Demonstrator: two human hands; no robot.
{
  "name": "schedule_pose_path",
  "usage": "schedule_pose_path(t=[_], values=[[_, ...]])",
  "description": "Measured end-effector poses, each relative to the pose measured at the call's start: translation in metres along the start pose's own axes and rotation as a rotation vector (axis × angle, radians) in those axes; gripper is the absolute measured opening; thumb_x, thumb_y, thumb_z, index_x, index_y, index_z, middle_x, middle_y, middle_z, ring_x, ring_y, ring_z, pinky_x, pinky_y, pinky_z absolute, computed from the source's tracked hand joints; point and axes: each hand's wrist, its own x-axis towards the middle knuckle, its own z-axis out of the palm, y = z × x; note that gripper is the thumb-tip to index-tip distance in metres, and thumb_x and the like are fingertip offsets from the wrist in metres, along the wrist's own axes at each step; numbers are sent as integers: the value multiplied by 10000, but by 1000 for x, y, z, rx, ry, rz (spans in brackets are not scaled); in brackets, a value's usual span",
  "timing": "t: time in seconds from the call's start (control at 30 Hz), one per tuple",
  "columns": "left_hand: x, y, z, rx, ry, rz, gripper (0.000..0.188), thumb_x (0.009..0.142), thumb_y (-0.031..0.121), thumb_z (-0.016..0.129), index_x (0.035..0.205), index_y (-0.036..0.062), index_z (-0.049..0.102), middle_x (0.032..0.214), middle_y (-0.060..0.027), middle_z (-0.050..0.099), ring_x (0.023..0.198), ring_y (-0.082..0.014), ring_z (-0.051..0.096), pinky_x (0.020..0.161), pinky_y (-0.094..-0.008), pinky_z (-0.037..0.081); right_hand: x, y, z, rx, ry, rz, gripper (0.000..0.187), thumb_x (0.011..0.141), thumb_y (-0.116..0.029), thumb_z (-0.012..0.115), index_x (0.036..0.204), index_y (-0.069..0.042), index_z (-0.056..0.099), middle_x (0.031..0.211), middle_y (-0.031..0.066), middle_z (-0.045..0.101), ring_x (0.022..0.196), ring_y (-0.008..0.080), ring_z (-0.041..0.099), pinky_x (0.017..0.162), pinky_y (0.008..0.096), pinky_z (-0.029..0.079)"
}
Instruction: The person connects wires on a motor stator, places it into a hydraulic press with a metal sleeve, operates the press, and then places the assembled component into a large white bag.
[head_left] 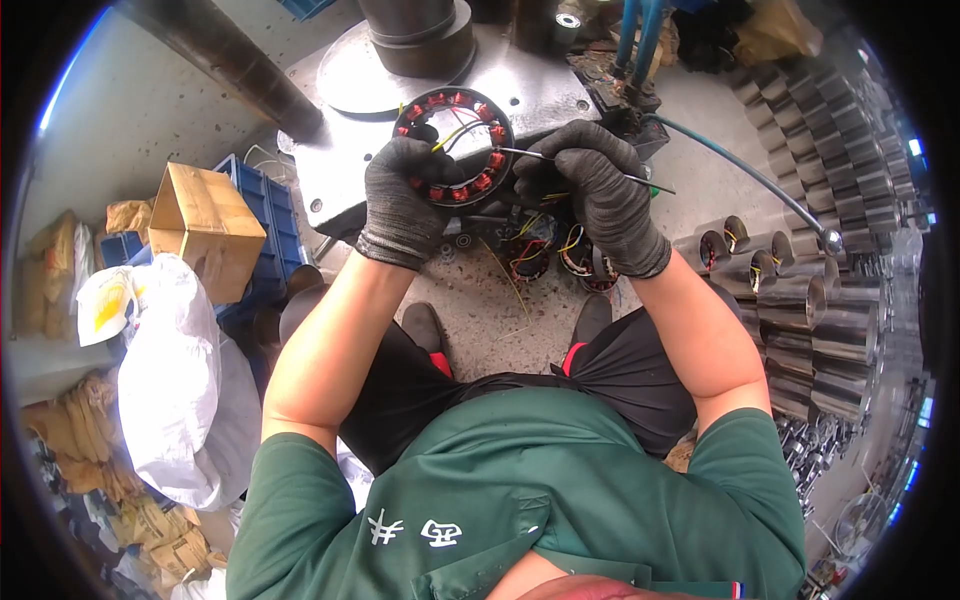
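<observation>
While left fingers (418, 150) gripped stator (506, 130), right fingers (585, 160) pinched thin rod (527, 153) right of stator; good handling likely meant steadying stator, keeping rod tip off red windings (480, 184).

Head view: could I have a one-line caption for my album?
Gloved left hand holds a dark ring lined with red coils while the right hand points a thin rod toward it.
</observation>
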Motion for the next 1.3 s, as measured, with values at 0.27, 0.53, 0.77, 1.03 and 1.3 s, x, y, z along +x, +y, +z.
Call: schedule_pose_path(t=[0.27, 0.53, 0.77, 1.03, 1.3], values=[[-15, 9, 14, 150, -11, 59, 122, 758, 138, 613, 709, 107, 506, 610, -20, 469, 591, -175, 498, 648, -324, 485, -2, 9, 4, 238, 40, 68, 184, 957, -83, 541, 1033, 39, 655, 972, 192, 739, 853, 293, 747, 808, 412, 636], [-18, 1, 35, 45, -88, 2, 153, 734, 132, 600, 851, 37, 573, 721, -79, 592, 704, -249, 654, 863, -507, 619, -2, 14, 5, 168, -3, -38, 200, 978, -114, 567, 1068, 39, 659, 988, 187, 738, 870, 284, 755, 813, 427, 645], [-10, 3, 24, 150, 210, 187, 83, 792, 144, 634, 783, 80, 582, 670, -45, 570, 708, -237, 619, 766, -444, 556, -13, 4, 14, -30, -25, -131, 202, 1004, -148, 611, 1109, 15, 669, 1049, 131, 739, 977, 207, 728, 921, 377, 606], [-8, 2, 19, 68, 152, 210, 105, 788, 148, 651, 757, 88, 571, 672, -44, 580, 661, -229, 617, 739, -396, 553, -11, 13, 20, -132, -4, -79, 196, 1022, -139, 579, 1127, 3, 667, 1072, 107, 729, 1001, 182, 703, 949, 345, 569], [-10, 2, 24, 60, 129, 219, 128, 784, 120, 633, 880, 49, 587, 654, -39, 553, 603, -202, 605, 558, -308, 527, -9, 23, 20, -103, 26, -82, 236, 1017, -174, 598, 1160, 3, 662, 1093, 133, 745, 1022, 214, 714, 959, 381, 567]])
